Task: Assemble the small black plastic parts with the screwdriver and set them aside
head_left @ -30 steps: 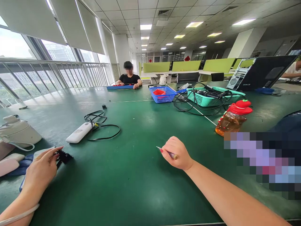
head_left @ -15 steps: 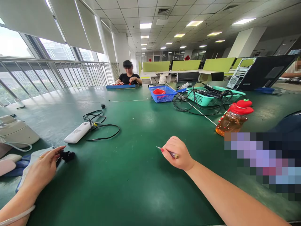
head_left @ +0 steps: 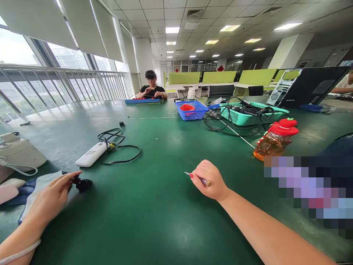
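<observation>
My right hand is closed around a pen, its pale pointed tip aimed left above the green table. At the left, my left hand pinches a small crumpled black bundle between thumb and fingers; its exact kind is not clear. Beneath and beside that hand lies a light blue cloth. A white power bank with a black cable rests just beyond it.
A bottle with a red lid stands at the right, beside a blurred-out area. Farther back are a blue basket, a green basket of cables and a black computer case. Across the table sits a person behind a blue tray.
My left hand has shifted slightly right with the black bundle. My right hand keeps nearly the same pose with the pen. The person opposite has raised one hand toward the face.
</observation>
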Demonstrator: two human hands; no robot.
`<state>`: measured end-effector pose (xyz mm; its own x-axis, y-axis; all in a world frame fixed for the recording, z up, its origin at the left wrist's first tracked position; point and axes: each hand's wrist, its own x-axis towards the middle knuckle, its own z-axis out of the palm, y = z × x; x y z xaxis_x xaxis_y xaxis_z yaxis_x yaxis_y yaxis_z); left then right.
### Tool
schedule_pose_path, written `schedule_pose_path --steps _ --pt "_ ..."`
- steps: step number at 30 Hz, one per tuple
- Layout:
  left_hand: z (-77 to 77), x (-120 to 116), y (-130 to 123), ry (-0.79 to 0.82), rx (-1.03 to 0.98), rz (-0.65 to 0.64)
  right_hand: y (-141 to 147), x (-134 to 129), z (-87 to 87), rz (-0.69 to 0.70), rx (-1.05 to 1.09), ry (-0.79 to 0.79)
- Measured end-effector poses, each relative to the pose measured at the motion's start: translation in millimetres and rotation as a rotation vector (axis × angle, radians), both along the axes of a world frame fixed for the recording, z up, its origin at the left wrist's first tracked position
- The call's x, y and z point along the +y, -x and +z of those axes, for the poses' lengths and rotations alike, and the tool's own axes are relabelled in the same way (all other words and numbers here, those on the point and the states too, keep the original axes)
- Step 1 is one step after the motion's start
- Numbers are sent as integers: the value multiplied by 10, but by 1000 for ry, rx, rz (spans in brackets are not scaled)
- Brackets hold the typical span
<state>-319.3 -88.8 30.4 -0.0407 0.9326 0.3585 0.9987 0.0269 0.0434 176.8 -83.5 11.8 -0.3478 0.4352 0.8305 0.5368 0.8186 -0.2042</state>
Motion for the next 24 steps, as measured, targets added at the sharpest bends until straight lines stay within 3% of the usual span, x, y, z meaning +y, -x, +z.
schedule_pose_path --steps 4,10,24 --pt "-104 42 94 -22 67 -119 4 -10 9 -4 -8 5" --pt "-230 81 180 4 122 -169 9 -12 9 -22 -20 -1" --pt "-185 67 102 31 46 -109 7 -9 -4 -19 -26 24"
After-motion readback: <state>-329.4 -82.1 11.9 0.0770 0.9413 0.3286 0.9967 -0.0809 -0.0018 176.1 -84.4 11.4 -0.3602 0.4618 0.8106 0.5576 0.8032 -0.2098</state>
